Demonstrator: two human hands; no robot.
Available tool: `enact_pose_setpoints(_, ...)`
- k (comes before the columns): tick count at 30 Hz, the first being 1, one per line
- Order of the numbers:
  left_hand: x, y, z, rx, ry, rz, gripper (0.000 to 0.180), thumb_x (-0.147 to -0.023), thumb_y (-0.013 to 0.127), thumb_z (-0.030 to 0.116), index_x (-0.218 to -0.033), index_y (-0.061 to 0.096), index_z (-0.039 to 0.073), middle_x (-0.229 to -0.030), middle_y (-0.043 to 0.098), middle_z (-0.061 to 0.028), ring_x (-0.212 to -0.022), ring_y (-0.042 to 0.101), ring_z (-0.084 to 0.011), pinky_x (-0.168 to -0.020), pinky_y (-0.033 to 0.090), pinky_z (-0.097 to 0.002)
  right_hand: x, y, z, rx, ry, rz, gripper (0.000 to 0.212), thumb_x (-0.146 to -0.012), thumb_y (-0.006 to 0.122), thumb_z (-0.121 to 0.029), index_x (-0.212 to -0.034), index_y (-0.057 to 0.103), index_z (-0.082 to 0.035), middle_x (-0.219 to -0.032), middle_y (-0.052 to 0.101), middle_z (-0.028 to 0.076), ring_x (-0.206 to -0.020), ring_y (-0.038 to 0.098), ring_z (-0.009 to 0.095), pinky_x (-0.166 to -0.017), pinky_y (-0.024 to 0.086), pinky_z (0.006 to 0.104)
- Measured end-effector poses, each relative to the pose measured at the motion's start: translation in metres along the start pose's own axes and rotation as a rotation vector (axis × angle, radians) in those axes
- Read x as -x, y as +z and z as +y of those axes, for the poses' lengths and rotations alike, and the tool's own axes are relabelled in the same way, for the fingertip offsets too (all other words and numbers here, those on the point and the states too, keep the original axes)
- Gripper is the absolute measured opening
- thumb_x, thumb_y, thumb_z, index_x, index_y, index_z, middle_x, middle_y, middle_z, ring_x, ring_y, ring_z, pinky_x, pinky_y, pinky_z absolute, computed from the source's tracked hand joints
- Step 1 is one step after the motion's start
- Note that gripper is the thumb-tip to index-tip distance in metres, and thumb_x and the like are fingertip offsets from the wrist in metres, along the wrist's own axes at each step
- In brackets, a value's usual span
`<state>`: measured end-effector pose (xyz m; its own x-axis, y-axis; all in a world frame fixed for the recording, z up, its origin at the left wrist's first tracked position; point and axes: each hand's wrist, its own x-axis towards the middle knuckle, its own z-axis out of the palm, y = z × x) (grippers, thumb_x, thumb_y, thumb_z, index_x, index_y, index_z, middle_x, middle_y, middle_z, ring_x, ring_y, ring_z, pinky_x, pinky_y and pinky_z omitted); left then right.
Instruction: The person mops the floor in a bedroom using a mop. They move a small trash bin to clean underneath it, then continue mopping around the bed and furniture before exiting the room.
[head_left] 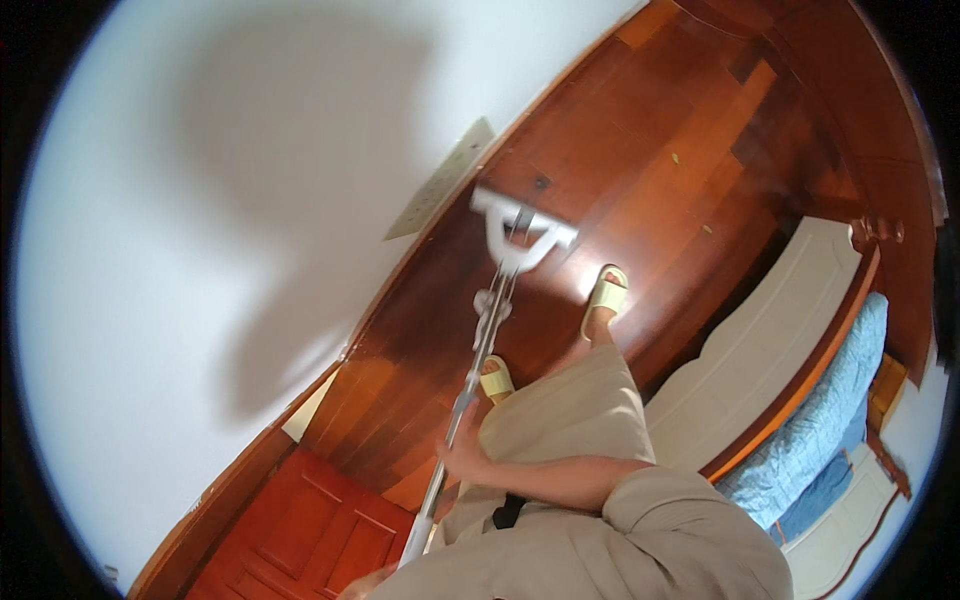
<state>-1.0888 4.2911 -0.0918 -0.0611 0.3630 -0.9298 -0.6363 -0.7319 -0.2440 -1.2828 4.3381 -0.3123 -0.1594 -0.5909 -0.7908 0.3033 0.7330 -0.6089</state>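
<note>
A sponge mop (440, 470) with a long silvery handle slants up from the lower edge across the wooden floor. Its wide white head (515, 262) lies on the boards close to the wall. Midway along the handle, my right hand (465, 460) is closed around it, the forearm reaching in from the right. Lower down, my left hand (368, 582) shows only in part at the bottom edge; it appears closed at the upper end of the handle, with most fingers hidden.
A white wall (250, 190) with a socket panel (440, 180) runs along the left. A reddish door (300, 530) is at lower left. Right of my slippered feet (606, 292) stands a bed's pale footboard (770, 340) with blue bedding (815, 410). Small bits (675, 158) lie on the floor.
</note>
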Motion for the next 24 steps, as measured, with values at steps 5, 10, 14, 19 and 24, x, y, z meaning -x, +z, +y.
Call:
enact_pose_setpoints(5, -0.147, 0.119, 0.166, -0.204, 0.327, -0.395, 0.039, -0.078, 0.067, 0.04, -0.093, 0.046, 0.01, -0.065, 0.047, 0.0003, -0.049, 0.047, -0.009, -0.046, 0.041, -0.0234, -0.114, -0.256, -0.035, 0.038, -0.076, 0.393, 0.09, -0.08, 0.053, -0.009, -0.141, -0.013, -0.006, -0.088, 0.055, 0.017, -0.073, 0.059, 0.029, -0.062, 0.048, 0.0396)
enact_pose_setpoints(10, -0.284, 0.33, 0.395, -0.303, 0.396, -0.434, 0.037, -0.083, 0.055, 0.011, -0.118, 0.043, 0.008, -0.066, 0.048, -0.0006, -0.052, 0.049, -0.0105, -0.046, 0.042, -0.025, -0.237, -0.581, -0.029, 0.208, -0.25, 0.971, 0.029, -0.081, 0.06, -0.011, -0.109, 0.053, -0.012, -0.085, 0.062, 0.009, -0.079, 0.06, 0.018, -0.067, 0.049, 0.0332)
enact_pose_setpoints(14, -0.311, 0.437, 0.453, -0.106, 0.321, -0.52, 0.023, -0.081, 0.054, 0.007, -0.102, 0.045, 0.008, -0.062, 0.045, -0.0008, -0.048, 0.043, -0.0095, -0.045, 0.037, -0.0246, -0.231, -0.707, -0.053, 0.247, 0.268, 0.785, 0.055, -0.084, 0.051, -0.029, -0.131, 0.028, -0.016, -0.086, 0.061, 0.013, -0.068, 0.063, 0.027, -0.043, 0.051, 0.0387)
enact_pose_setpoints(19, -0.33, 0.414, 0.398, -0.04, 0.251, -0.47, 0.022, -0.081, 0.056, 0.007, -0.1, 0.045, 0.008, -0.065, 0.044, -0.0022, -0.051, 0.044, -0.0107, -0.045, 0.038, -0.0255, -0.218, -0.67, 0.0, 0.19, 0.19, 0.604, 0.057, -0.083, 0.05, -0.024, -0.125, 0.026, 0.007, -0.094, 0.061, 0.027, -0.082, 0.064, 0.034, -0.066, 0.052, 0.0411)
enact_pose_setpoints(24, -0.287, 0.321, 0.315, 0.061, 0.201, -0.458, 0.029, -0.08, 0.056, 0.007, -0.106, 0.045, 0.006, -0.065, 0.044, -0.0025, -0.047, 0.042, -0.0109, -0.044, 0.036, -0.0259, -0.176, -0.543, 0.01, 0.181, 0.193, 0.465, 0.076, -0.083, 0.051, -0.028, -0.129, 0.008, 0.014, -0.098, 0.059, 0.032, -0.094, 0.06, 0.038, -0.084, 0.047, 0.0404)
